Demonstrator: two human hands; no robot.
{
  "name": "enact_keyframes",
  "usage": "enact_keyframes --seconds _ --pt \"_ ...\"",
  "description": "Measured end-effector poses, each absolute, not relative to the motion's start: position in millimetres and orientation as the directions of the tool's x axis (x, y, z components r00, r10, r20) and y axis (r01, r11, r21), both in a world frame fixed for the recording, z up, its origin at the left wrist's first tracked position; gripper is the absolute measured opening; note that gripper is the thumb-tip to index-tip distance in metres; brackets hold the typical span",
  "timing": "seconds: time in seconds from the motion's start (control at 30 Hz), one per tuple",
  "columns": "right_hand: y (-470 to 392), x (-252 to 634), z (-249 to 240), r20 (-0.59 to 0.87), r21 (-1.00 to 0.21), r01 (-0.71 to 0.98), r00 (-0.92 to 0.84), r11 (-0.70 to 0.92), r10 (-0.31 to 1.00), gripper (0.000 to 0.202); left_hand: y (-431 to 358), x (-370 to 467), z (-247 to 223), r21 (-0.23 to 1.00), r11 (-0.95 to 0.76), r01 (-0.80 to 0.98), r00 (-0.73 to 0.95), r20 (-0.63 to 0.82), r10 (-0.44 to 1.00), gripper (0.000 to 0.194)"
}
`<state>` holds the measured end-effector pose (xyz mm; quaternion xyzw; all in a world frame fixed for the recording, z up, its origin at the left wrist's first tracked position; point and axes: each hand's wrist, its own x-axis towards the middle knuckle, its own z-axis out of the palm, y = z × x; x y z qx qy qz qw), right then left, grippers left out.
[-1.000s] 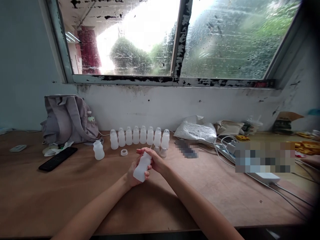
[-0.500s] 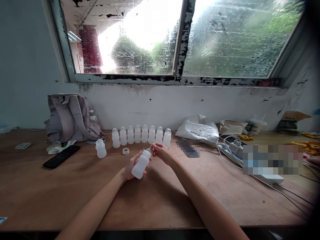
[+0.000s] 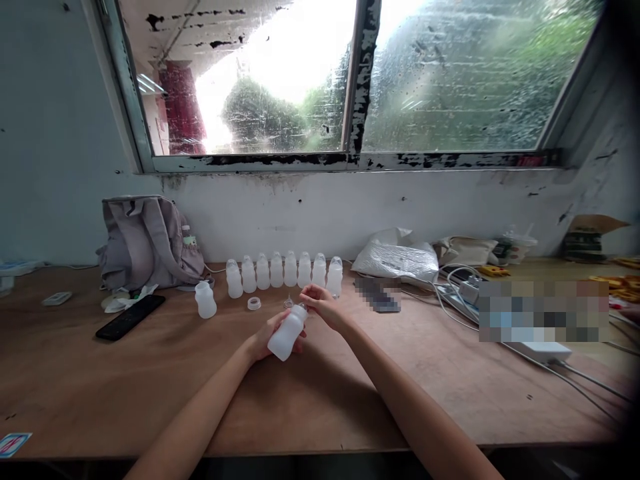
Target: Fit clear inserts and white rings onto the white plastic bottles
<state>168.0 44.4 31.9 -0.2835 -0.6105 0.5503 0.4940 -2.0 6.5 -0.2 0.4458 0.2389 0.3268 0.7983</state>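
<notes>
"As the head view has it, how far along?"

"Eight bottles (image 3: pixel 277 270) stand in a row on the desk (image 3: pixel 125 393), apparently finished. Left over, I'd judge: the held bottle (image 3: pixel 285 335), the uncapped bottle (image 3: pixel 205 300), and a loose ring (image 3: pixel 254 303) and clear piece (image 3: pixel 289 303)."

"And the hands?"

"The left hand (image 3: pixel 267 335) wraps the held bottle, tilted; the right hand (image 3: pixel 320 303) has fingertips bunched at its neck. I can't tell what they pinch."

"Otherwise unclear?"

"The fingers partly hide that mouth; pixelation masks things at right."

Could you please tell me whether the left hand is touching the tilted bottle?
Touching: in the head view, the left hand holds the tilted bottle from both sides.
</notes>
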Motion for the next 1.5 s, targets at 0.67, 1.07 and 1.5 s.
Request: enact_keyframes --seconds 0.67,1.07,1.5 --pt "42.3 170.8 35.4 0.282 -0.94 -0.297 -0.408 0.165 0.868 0.027 16.6 -9.1 -0.2 0.843 0.442 -0.306 0.61 -0.183 0.771 0.052" --pt "57.9 176.9 21.1 0.248 -0.859 -0.511 -0.375 0.024 0.893 0.028 11.2 5.8 -6.0 0.765 0.492 -0.416 0.643 -0.135 0.754 0.054" --pt "52.0 153.1 6.0 0.025 -0.887 -0.462 -0.078 -0.014 0.997 0.023 9.9 11.3 -7.0 0.812 0.435 -0.388 0.548 -0.176 0.817 0.045"
